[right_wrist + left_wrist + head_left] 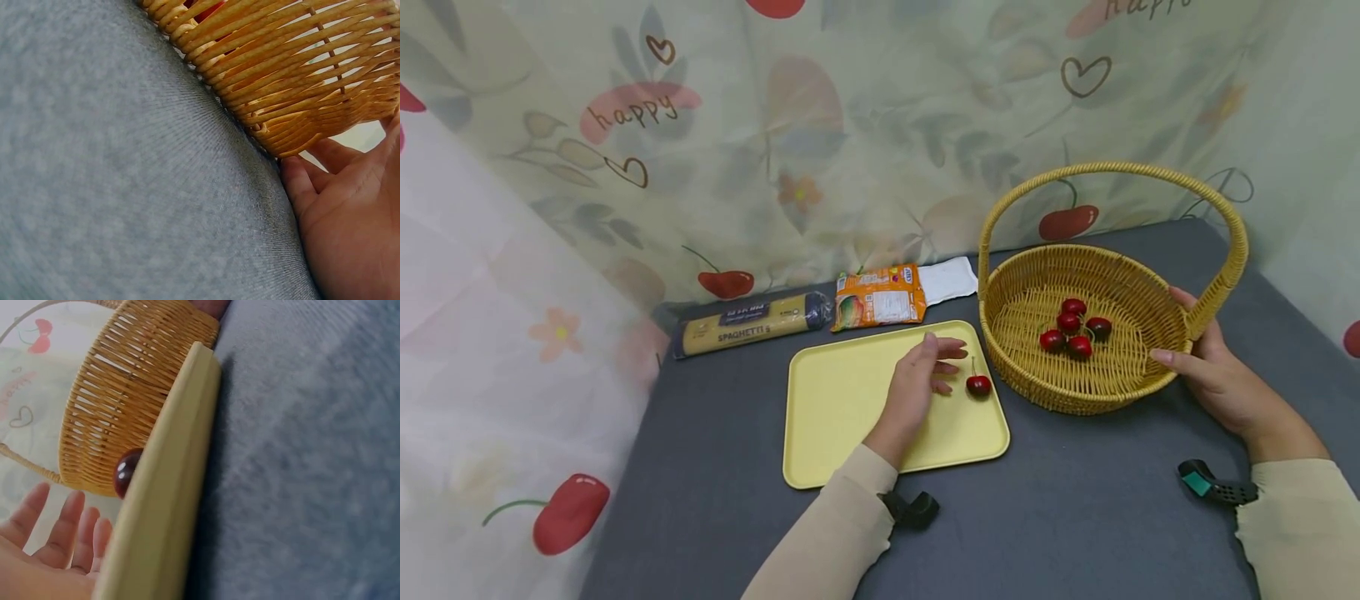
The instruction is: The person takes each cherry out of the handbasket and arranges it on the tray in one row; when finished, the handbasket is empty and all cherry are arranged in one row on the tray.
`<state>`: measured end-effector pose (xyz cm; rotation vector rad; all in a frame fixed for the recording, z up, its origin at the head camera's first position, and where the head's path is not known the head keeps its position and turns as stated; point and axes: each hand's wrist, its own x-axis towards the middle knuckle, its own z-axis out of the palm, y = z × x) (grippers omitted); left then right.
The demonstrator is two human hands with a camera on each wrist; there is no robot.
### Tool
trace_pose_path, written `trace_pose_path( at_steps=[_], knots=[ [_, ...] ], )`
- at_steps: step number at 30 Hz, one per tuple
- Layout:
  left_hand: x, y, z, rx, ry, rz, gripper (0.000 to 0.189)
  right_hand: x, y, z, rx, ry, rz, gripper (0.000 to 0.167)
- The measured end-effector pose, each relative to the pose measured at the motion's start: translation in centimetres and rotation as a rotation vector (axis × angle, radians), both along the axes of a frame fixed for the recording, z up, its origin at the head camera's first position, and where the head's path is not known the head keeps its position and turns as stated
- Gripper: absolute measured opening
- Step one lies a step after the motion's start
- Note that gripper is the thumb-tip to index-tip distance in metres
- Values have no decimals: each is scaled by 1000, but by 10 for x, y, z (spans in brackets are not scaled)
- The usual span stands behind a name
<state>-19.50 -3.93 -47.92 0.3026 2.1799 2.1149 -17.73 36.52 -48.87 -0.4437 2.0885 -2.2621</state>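
A single dark red cherry (978,386) with an upright stem lies at the right side of the yellow tray (820,417). My left hand (917,379) is over the tray just left of that cherry, fingers spread loosely and holding nothing. In the left wrist view the cherry (127,471) shows past the tray's edge, apart from the fingertips. Right of the tray stands a wicker basket (1030,379) with a tall arched handle, several cherries (1078,347) on its floor. My right hand (1217,375) grips the basket's right rim, thumb over the edge and fingers outside, partly hidden.
A spaghetti pack (748,325) lies behind the tray at the left. Beside it are an orange packet (880,297) and a white packet (948,281). A printed curtain (880,125) hangs behind the grey table (1075,517).
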Motion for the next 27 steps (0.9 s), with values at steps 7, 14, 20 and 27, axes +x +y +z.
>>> trace_pose_path(
  at_steps=[7,14,20,27],
  knots=[
    [4,-2,15,182,-56,-105,97,1,1,0,20,-6,3,88],
    [9,10,33,281,-61,-229,93,1,1,-1,-2,10,11,88],
    [-7,38,68,287,34,-316,91,-2,1,1,-6,29,17,88],
    [-41,89,84,178,27,-324,82,0,1,-1,-22,32,16,87]
  ],
)
